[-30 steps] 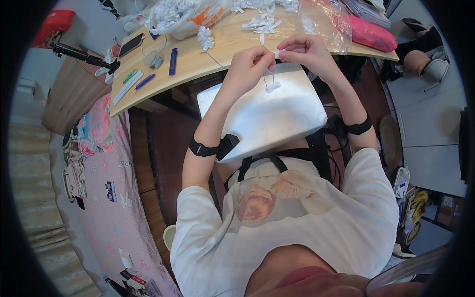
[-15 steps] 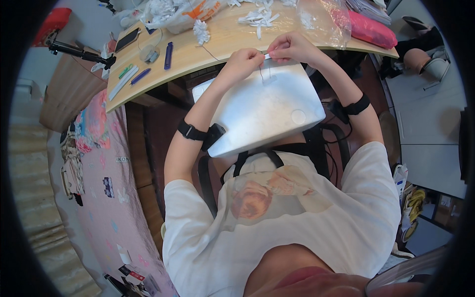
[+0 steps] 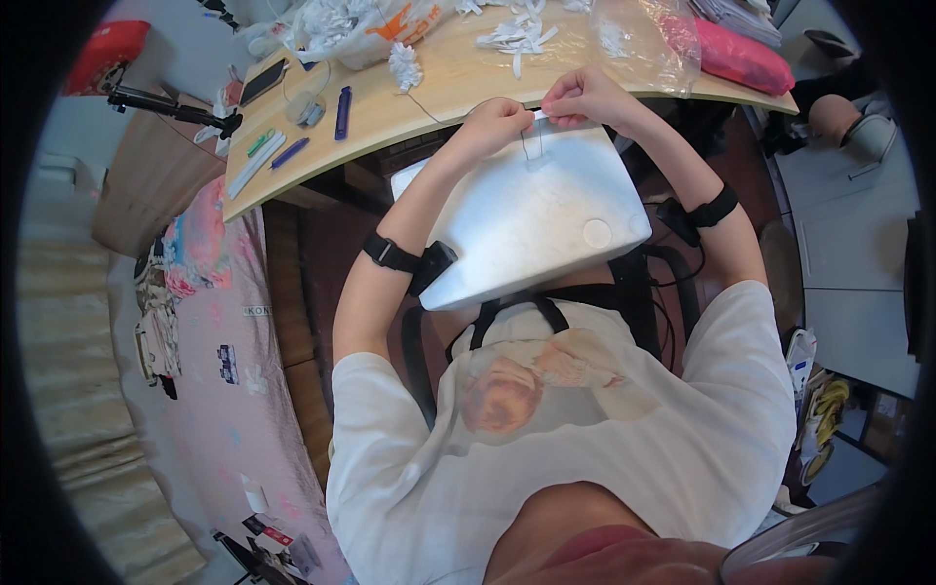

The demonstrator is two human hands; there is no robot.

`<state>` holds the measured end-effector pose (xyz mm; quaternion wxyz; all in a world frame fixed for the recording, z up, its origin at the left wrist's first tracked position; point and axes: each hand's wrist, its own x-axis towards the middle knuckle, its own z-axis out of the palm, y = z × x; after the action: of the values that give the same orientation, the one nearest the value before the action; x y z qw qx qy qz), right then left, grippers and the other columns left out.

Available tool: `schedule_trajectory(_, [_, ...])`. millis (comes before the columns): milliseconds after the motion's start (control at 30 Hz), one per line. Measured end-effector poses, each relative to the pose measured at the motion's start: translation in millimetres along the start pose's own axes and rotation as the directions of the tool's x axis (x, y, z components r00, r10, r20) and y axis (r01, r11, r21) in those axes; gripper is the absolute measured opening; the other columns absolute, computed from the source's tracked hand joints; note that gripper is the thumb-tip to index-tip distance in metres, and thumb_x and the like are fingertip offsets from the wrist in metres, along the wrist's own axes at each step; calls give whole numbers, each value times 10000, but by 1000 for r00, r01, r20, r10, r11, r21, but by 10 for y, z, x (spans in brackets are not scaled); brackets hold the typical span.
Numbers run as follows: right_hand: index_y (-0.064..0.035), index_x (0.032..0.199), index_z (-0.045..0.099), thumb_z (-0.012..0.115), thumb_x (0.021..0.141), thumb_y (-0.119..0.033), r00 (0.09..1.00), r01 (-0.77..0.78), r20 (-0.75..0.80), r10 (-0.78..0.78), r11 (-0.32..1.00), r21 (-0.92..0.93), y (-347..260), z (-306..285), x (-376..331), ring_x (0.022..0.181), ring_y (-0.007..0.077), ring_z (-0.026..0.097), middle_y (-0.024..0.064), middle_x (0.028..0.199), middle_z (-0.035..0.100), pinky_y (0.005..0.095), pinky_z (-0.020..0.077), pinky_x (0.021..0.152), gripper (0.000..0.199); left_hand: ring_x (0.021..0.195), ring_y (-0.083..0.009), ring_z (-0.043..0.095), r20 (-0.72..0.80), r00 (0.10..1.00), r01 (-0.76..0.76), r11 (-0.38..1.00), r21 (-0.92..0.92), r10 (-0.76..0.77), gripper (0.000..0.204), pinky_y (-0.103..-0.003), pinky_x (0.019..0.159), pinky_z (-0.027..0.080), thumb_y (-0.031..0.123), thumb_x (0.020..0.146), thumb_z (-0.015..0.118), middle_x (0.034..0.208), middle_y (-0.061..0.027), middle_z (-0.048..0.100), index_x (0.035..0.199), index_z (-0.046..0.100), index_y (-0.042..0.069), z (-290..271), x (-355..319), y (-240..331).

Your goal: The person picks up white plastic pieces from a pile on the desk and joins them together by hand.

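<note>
The left hand (image 3: 501, 124) and right hand (image 3: 589, 98) pinch a white strip (image 3: 539, 115) between them, above the far edge of the box (image 3: 546, 219). The strip looks light, soft, easily creased, best held by its ends; the thread (image 3: 524, 145) below looks apt to tangle.

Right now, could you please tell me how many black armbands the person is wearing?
2: one black armband around the left forearm, and another black armband around the right forearm. Any under the white sleeves would be hidden.
</note>
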<state>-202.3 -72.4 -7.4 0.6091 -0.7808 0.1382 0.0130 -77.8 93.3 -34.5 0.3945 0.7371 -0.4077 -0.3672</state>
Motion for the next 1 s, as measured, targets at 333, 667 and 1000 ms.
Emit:
schedule_trajectory(333, [14, 893, 645, 649, 817, -71, 1000, -15, 9, 14, 999, 42, 63, 39, 28, 666, 70, 619, 53, 768, 654, 174, 510, 591, 114, 750, -56, 474, 5, 1000, -30, 999, 18, 30, 221, -192, 668, 382, 268, 885, 533, 827, 17, 574, 847, 610, 64, 34, -56, -3])
schedule_trajectory(667, [55, 784, 633, 648, 753, -17, 993, -50, 99, 65, 987, -150, 169, 245, -13, 581, 114, 612, 99, 667, 636, 220, 504, 543, 80, 712, -153, 554, 105, 990, 67, 963, 260, -97, 249, -283, 672, 438, 284, 809, 566, 752, -63, 623, 774, 659, 56, 111, -29, -180])
schedule_trajectory(1000, [35, 759, 625, 648, 737, -28, 986, -83, 118, 119, 959, -270, 187, 305, -22, 550, 109, 606, 82, 626, 628, 224, 490, 516, 72, 678, -233, 611, 180, 981, -5, 908, 420, -78, 259, -333, 659, 478, 275, 762, 563, 737, -127, 656, 755, 680, 43, 194, -39, -164])
